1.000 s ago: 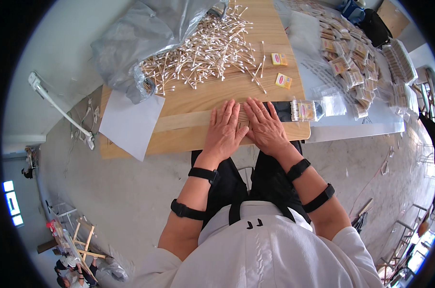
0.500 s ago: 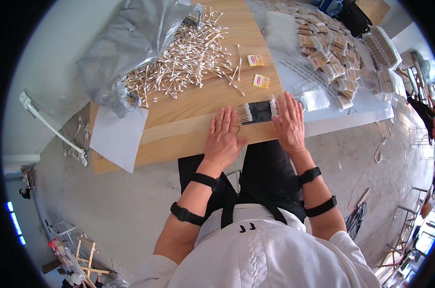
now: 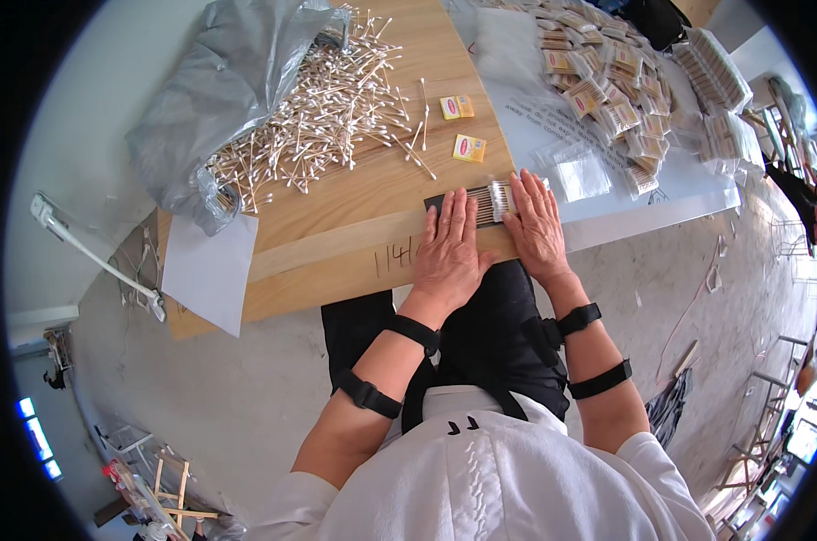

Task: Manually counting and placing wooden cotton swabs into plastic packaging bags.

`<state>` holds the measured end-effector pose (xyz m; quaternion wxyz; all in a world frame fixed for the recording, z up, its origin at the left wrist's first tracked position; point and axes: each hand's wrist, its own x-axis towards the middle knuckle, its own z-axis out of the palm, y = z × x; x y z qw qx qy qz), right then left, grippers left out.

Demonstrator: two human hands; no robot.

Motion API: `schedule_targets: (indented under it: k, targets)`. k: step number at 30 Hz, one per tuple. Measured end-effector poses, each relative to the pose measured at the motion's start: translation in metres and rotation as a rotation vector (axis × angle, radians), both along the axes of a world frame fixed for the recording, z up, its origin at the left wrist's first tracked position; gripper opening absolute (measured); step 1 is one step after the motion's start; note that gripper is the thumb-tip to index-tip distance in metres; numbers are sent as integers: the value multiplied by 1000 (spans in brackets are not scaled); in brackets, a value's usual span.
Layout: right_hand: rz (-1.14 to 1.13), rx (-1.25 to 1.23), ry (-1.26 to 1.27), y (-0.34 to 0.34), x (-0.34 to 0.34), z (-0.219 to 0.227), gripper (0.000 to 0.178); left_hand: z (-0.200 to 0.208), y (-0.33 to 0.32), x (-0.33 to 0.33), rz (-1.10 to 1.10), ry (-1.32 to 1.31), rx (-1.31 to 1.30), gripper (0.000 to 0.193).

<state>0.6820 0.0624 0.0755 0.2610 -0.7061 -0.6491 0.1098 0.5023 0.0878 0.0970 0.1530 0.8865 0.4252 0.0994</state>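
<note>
Left hand shifts toward the right one, carrying the row of swabs along

Since the earlier frame, the left hand (image 3: 451, 255) has moved rightward along the table (image 3: 287, 263), and the row of cotton swabs (image 3: 485, 205) beside its fingers has come close to the right hand (image 3: 539, 227). Dark strip (image 3: 433, 206) that showed between the hands now shows mainly left of the left fingers.

The row lies by the table's near edge, toward the near right corner, sticks running roughly left to right and white tips facing the right hand. The left fingers are straight and held close together, laid flat over the sticks' left part, the thumb spread outward. The right fingers are also straight and nearly together, standing beside the tips; neither hand pinches anything visible. How hard the fingers press cannot be told.

The swabs look very light, with thin, stiff sticks and soft tips. They would probably roll and scatter easily, so a flat palm across many sticks, or a grip around the middle of the bunch, seems safest; the tips look easy to crush.

Toward the table's far left lies a pile of loose swabs (image 3: 314, 126) spilling from a gray bag (image 3: 232, 77). Two small yellow cards (image 3: 469, 147) lie near the right edge.
</note>
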Motion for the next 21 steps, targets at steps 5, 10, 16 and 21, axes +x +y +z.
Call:
schedule_targets:
  k: [5,10,16,21]
  targets:
    - [15,3,32,0,2,2,58,-5,2,19,-4,-77,14,79]
    - [-315,199,337,5,7,-2,56,-12,12,17,227,-736,-181,63]
    - [-588,262,1855,32,16,-14,27,-17,22,45,283,-960,-252,59]
    - [-638,193,1770,40,10,-13,22,-24,22,57,369,-1163,-391,59]
